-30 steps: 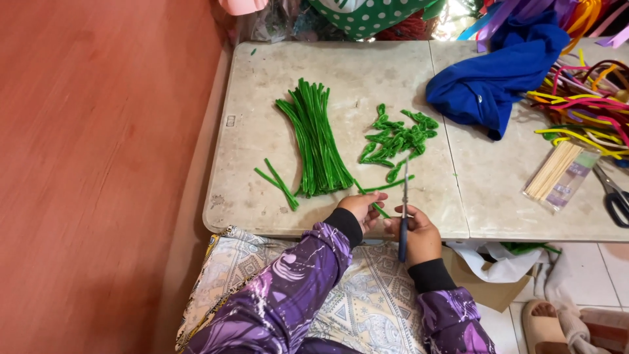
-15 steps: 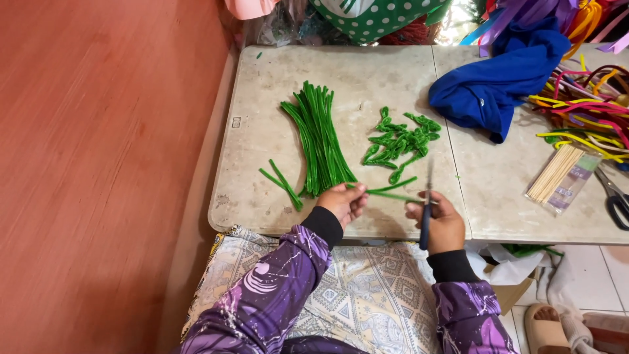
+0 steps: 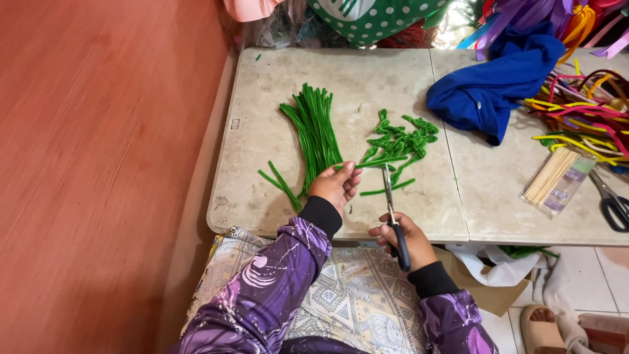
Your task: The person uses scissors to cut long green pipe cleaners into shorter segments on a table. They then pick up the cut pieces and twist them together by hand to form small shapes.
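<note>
1. The left hand (image 3: 336, 186) sits over the near part of the table, fingers curled and pinched around one end of a green pipe cleaner (image 3: 383, 160), which runs out level to the right from the fingertips.
2. The right hand (image 3: 403, 239) is at the table's near edge, closed through the dark handles of a pair of scissors (image 3: 390, 206); the blades point away from the person and meet the held pipe cleaner just right of the left hand. How far the blades are parted cannot be told.
3. A short cut green piece (image 3: 388, 191) lies on the table just beside the blades, to their right.
4. Beyond the blades is a loose heap of bent green pieces (image 3: 401, 139).
5. Left of that heap lies a bundle of long green pipe cleaners (image 3: 316, 131), fanned toward the far side, with two stray lengths (image 3: 280, 184) crossing near the left hand.
6. The pale folding table (image 3: 262, 131) stands against a reddish wall (image 3: 98, 164).
7. Further right are a blue cloth (image 3: 488, 92), a tangle of coloured pipe cleaners (image 3: 583, 108), a packet of wooden sticks (image 3: 557, 177) and a second pair of scissors (image 3: 609, 200) near the right edge.
</note>
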